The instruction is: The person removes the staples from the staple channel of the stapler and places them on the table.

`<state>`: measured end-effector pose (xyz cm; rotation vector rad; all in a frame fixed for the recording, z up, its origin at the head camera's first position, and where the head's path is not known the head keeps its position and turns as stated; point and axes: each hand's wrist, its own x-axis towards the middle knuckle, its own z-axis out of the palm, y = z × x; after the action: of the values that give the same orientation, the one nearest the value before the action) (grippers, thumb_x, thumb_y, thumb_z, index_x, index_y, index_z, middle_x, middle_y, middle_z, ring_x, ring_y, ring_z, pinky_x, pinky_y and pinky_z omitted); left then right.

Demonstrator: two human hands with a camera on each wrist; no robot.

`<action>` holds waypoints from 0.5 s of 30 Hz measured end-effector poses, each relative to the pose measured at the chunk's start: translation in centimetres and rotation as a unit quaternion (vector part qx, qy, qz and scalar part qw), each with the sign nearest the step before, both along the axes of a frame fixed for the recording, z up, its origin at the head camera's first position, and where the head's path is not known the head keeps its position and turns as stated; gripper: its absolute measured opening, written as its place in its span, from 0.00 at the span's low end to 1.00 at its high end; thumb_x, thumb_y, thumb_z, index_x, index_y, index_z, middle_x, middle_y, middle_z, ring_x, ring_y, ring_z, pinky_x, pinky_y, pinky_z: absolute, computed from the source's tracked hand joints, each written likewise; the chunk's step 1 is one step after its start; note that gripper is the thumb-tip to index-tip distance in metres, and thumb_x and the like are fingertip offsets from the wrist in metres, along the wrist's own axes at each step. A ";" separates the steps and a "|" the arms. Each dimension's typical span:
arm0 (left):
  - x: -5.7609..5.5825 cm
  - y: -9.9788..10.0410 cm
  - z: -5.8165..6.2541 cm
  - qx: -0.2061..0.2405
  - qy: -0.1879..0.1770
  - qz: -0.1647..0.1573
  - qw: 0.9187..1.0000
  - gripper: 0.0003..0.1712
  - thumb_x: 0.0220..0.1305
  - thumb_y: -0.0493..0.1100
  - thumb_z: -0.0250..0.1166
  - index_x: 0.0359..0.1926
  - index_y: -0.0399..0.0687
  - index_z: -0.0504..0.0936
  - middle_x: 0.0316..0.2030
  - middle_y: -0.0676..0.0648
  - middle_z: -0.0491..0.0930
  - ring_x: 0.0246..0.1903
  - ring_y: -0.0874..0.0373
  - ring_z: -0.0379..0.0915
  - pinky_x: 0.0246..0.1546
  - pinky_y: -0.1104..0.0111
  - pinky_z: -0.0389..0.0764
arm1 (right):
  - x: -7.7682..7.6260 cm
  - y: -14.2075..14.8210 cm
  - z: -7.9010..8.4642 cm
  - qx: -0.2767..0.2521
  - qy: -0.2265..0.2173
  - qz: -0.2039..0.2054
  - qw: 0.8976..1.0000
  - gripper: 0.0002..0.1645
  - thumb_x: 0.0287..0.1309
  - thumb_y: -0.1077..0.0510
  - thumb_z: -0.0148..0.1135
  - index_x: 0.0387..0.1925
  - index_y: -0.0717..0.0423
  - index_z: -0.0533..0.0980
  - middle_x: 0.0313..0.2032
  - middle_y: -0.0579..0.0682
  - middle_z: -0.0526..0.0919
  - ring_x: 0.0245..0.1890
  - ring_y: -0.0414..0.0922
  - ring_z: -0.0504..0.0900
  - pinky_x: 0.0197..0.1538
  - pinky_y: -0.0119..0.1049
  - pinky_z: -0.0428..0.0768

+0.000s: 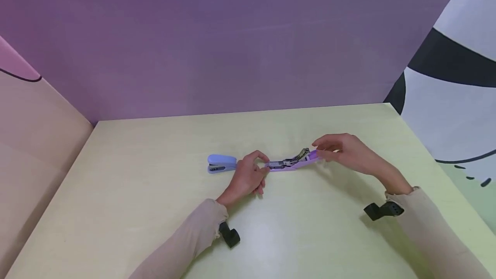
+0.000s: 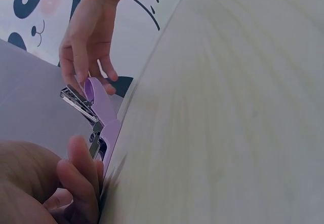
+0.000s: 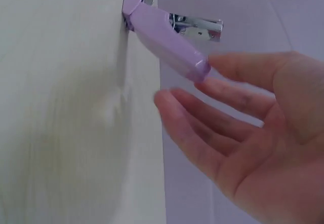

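Observation:
A purple stapler [image 1: 284, 167] lies opened out near the middle of the table, its cover swung back to the right and its metal magazine raised at an angle. Thumb and forefinger of my left hand [image 1: 248, 175] pinch the stapler's left end at the tabletop. At the other end, my right hand [image 1: 348, 152] pinches the tip of the lifted purple cover [image 3: 172, 46] between thumb and forefinger, its other fingers loosely bent below. The metal magazine [image 2: 78, 102] sticks up beside the cover in the left wrist view. A blue stapler [image 1: 221, 163] sits just left of my left hand, which hides its right end.
The pale wooden table [image 1: 155, 210] meets a purple wall panel [image 1: 232, 46] at its far edge. Printed side panels, one with a panda [image 2: 30, 6], stand at both sides. Dark wrist cameras [image 1: 381, 211] are strapped at both sleeves.

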<state>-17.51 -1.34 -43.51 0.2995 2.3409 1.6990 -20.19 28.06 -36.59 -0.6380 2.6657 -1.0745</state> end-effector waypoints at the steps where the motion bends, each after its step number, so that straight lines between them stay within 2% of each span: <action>1: 0.0 0.0 0.0 0.002 0.000 0.000 1.000 0.09 0.71 0.35 0.59 0.51 0.43 0.75 0.13 0.45 0.76 0.07 0.57 0.71 0.08 0.70 0.70 | 0.1 -0.1 0.1 0.004 0.019 -0.012 1.000 0.17 0.65 0.57 0.65 0.53 0.59 0.79 0.43 0.52 0.87 0.40 0.52 0.86 0.40 0.37 0.83; 5: -0.2 0.4 -0.1 0.008 0.002 -0.003 1.000 0.09 0.71 0.35 0.59 0.50 0.43 0.76 0.13 0.45 0.76 0.06 0.57 0.71 0.08 0.70 0.70 | 0.7 -0.3 0.9 0.007 0.090 -0.055 0.994 0.11 0.68 0.57 0.62 0.49 0.55 0.82 0.41 0.52 0.86 0.34 0.48 0.86 0.36 0.31 0.82; 10: -0.4 1.1 -0.1 0.004 0.000 -0.016 1.000 0.09 0.71 0.35 0.60 0.50 0.43 0.75 0.13 0.45 0.76 0.07 0.56 0.72 0.09 0.69 0.72 | 2.2 -0.7 1.9 -0.018 0.168 -0.092 0.981 0.08 0.67 0.59 0.62 0.45 0.53 0.83 0.33 0.48 0.84 0.25 0.40 0.80 0.28 0.27 0.77; 12: -0.5 1.2 0.0 -0.001 0.000 -0.014 1.000 0.09 0.71 0.35 0.60 0.50 0.44 0.75 0.14 0.45 0.76 0.07 0.56 0.72 0.09 0.69 0.72 | 2.7 -1.2 2.3 -0.031 0.180 -0.101 0.978 0.08 0.67 0.60 0.62 0.44 0.53 0.84 0.31 0.48 0.84 0.23 0.40 0.78 0.24 0.28 0.73; 15: -0.6 1.2 0.2 -0.010 0.001 -0.007 1.000 0.09 0.71 0.35 0.60 0.50 0.45 0.75 0.14 0.45 0.76 0.07 0.56 0.71 0.09 0.69 0.72 | 3.2 -2.4 2.7 -0.044 0.170 -0.103 0.979 0.08 0.67 0.59 0.62 0.44 0.53 0.84 0.27 0.49 0.83 0.20 0.42 0.77 0.20 0.31 0.70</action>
<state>-18.09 -0.19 -43.29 0.3140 2.3511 1.6682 -17.03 25.64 -33.88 -0.6225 3.0472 -1.2417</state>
